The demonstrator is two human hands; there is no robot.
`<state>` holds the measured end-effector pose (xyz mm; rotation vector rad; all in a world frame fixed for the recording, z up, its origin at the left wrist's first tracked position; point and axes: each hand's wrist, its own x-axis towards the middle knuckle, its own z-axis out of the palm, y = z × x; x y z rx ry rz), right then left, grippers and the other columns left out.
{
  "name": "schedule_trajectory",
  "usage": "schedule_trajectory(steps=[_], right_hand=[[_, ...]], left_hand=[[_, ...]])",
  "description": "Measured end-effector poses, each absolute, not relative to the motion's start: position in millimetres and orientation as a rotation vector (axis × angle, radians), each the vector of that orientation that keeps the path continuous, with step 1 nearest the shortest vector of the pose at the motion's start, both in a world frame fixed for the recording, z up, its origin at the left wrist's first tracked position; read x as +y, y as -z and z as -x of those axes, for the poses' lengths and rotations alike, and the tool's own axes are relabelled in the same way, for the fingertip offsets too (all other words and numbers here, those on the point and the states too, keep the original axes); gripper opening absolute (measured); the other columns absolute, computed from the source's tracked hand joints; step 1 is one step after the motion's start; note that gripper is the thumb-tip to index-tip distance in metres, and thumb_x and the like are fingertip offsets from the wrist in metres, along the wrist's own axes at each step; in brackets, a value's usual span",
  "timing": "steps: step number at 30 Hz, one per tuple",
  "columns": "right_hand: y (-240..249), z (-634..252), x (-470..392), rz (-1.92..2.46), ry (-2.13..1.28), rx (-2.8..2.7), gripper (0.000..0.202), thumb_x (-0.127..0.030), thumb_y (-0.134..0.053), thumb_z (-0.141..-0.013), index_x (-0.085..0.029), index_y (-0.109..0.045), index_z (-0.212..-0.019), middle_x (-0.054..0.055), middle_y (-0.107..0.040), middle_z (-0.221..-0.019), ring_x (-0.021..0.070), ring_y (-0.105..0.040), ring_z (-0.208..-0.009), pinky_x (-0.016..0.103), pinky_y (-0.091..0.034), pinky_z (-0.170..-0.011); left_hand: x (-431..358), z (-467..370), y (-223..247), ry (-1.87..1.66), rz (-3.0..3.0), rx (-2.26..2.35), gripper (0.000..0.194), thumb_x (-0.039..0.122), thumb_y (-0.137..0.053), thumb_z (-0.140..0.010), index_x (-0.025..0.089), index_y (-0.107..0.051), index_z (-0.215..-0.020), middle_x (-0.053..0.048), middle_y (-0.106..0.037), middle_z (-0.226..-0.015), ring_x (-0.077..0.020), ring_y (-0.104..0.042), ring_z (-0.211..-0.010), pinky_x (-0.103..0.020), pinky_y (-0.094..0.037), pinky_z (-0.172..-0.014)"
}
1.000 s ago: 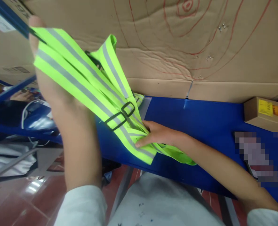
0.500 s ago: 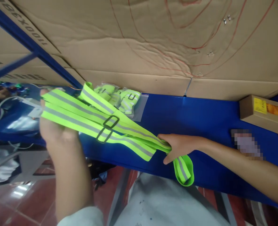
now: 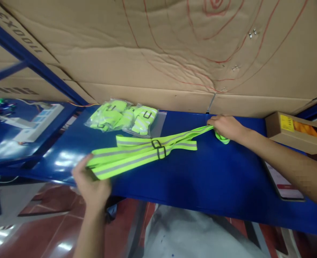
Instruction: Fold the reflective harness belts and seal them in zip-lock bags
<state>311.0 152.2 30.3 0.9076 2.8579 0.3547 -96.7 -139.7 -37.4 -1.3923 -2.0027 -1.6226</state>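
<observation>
A neon yellow-green reflective strap [image 3: 137, 157] with grey stripes is stretched in several layers between my hands, low over the blue tabletop. Two black buckles [image 3: 159, 148] sit near its middle. My left hand [image 3: 92, 182] grips the folded left end, its fingers partly hidden behind the bands. At the other end, my right hand [image 3: 225, 126] is closed around the gathered bands, and a short loop hangs out below it. Behind the strap lie clear plastic bags [image 3: 120, 116] with folded straps of the same kind inside.
A cardboard box [image 3: 295, 132] with a yellow label stands at the right rear. In front of it lies a phone [image 3: 286, 182], partly under my right forearm. A white power strip [image 3: 42, 123] is at the left. A cardboard wall [image 3: 174, 64] closes off the back.
Both hands still hold the strap. My right hand has moved up and right toward the back, my left hand down and right, and the strap now slants upward to the right.
</observation>
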Motion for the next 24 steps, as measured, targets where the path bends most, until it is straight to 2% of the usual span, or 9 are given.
schedule_trajectory(steps=[4, 7, 11, 15, 18, 21, 24], right_hand=[[-31, -320, 170, -0.889, -0.521, 2.844, 0.034, -0.005, -0.039, -0.096, -0.015, -0.068, -0.11, 0.014, -0.072, -0.112, 0.0252, -0.063, -0.094, 0.035, -0.037, -0.07], [-23, -328, 183, -0.789, -0.726, 2.838, 0.042, -0.007, -0.032, -0.1, -0.014, -0.061, -0.13, 0.016, -0.067, -0.127, 0.0268, -0.06, -0.099, 0.035, -0.033, -0.061], [-10, -338, 205, -0.734, -0.81, 2.829, 0.046, -0.008, -0.03, -0.102, -0.014, -0.055, -0.139, 0.016, -0.065, -0.134, 0.0255, -0.06, -0.097, 0.035, -0.033, -0.06], [-10, -342, 221, -0.603, -0.76, 2.923, 0.044, -0.01, -0.031, -0.103, -0.015, -0.058, -0.137, 0.015, -0.065, -0.135, 0.025, -0.06, -0.105, 0.038, -0.042, -0.08], [-9, -344, 226, -0.599, -0.714, 3.01, 0.043, -0.012, -0.034, -0.103, -0.018, -0.057, -0.139, 0.014, -0.065, -0.135, 0.0257, -0.056, -0.119, 0.042, -0.041, -0.093], [2, -342, 224, -0.743, -0.728, 3.041, 0.042, -0.014, -0.033, -0.103, -0.018, -0.058, -0.137, 0.015, -0.063, -0.137, 0.0276, -0.055, -0.119, 0.044, -0.04, -0.095], [17, -338, 220, -0.909, -0.675, 3.06, 0.042, -0.015, -0.036, -0.101, -0.016, -0.059, -0.137, 0.019, -0.065, -0.13, 0.0309, -0.056, -0.111, 0.047, -0.039, -0.092]], left_hand=[[-171, 69, 58, 1.064, 1.794, -1.923, 0.039, 0.02, -0.063, -0.084, 0.018, -0.061, -0.123, -0.01, -0.061, -0.118, -0.0266, -0.062, -0.111, -0.041, -0.055, -0.093], [-184, 52, 59, 0.842, 1.959, -1.779, 0.026, 0.022, -0.068, -0.088, 0.021, -0.064, -0.114, -0.013, -0.059, -0.117, -0.0286, -0.061, -0.111, -0.038, -0.057, -0.085], [-194, 32, 55, 0.704, 2.109, -1.797, 0.034, 0.032, -0.068, -0.092, 0.018, -0.061, -0.123, -0.018, -0.058, -0.122, -0.0325, -0.061, -0.112, -0.041, -0.056, -0.085], [-202, 19, 49, 0.651, 2.148, -1.828, 0.033, 0.023, -0.063, -0.095, 0.018, -0.062, -0.128, -0.016, -0.06, -0.118, -0.0304, -0.062, -0.109, -0.048, -0.051, -0.099], [-206, 13, 44, 0.606, 2.164, -1.822, 0.034, 0.021, -0.064, -0.094, 0.021, -0.064, -0.129, -0.014, -0.061, -0.116, -0.0287, -0.063, -0.106, -0.052, -0.045, -0.104], [-210, 8, 40, 0.618, 2.174, -1.876, 0.036, 0.031, -0.071, -0.091, 0.023, -0.067, -0.126, -0.019, -0.057, -0.131, -0.036, -0.059, -0.119, -0.057, -0.043, -0.104], [-214, 3, 42, 0.672, 2.204, -1.866, 0.046, 0.041, -0.077, -0.086, 0.021, -0.067, -0.127, -0.022, -0.051, -0.145, -0.0411, -0.05, -0.135, -0.057, -0.042, -0.109]])
